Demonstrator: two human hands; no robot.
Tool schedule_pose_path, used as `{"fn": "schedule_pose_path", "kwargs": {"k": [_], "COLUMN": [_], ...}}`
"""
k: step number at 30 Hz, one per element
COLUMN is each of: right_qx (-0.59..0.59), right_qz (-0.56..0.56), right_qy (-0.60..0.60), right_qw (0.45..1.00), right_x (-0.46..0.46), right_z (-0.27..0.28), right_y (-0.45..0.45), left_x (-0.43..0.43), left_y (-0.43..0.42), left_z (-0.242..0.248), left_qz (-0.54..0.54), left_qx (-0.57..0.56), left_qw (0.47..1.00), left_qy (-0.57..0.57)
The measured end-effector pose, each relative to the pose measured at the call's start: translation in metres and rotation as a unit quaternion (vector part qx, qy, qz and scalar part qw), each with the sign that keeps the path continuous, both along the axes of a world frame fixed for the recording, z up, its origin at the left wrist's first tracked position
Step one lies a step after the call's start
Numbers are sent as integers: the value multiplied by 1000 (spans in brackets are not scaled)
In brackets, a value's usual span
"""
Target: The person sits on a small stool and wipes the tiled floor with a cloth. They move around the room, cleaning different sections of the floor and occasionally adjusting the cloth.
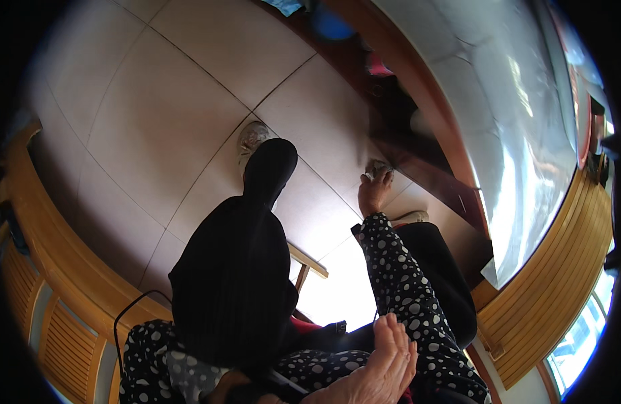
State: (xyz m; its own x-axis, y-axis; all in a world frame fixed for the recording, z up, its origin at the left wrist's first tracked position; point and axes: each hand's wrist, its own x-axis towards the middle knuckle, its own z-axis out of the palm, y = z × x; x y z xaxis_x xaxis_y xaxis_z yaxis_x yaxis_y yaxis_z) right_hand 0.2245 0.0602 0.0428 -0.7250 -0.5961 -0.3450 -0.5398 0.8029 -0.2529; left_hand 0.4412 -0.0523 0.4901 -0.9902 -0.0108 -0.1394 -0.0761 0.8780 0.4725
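Note:
My left hand [376,361] is at the bottom, its fingers straight and close together, with nothing seen in it. A dark band is around that wrist. My right hand [375,193] reaches forward and down at the end of a black sleeve with white dots [406,278]. Its thumb stands apart from the fingers, and no held thing shows. Behind its fingertips lies a shiny, light-coloured shoe toe [378,167], partly hidden. Another light shoe [252,137] stands on the tiles beyond my black-clad knee [270,166]. Dotted cloth also covers my lap.
A wooden table with a glossy clear cover [492,101] stands at the right, with dark shelving beneath it. A slatted wooden seat [552,283] is at the lower right, and a wooden bench [73,267] curves along the left. Pale floor tiles [154,101] spread ahead. A black cord [119,318] loops near the bench.

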Motion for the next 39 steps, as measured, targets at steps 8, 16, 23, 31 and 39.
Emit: {"fn": "schedule_pose_path", "kwargs": {"k": [8, 16, 23, 31, 39], "right_qx": [5, -57, -53, -90, -134], "right_qz": [264, 486, 377, 310, 342], "right_qy": [12, 18, -47, 30, -85], "right_qw": [965, 872, 924, 946, 926], "right_x": [61, 134, 52, 44, -2], "right_z": [-23, -27, 2, -14, -23], "right_y": [-116, -179, -59, -125, -201], "left_x": [10, 11, 14, 18, 17], "left_y": [-14, -25, -20, -24, -35], "left_z": [-5, -7, -3, -3, -6], "left_qz": [43, 43, 44, 34, 22], "left_qx": [26, 16, 33, 47, 38], "left_qw": [998, 997, 998, 997, 996], "left_qy": [-43, -62, -44, -60, -81]}}
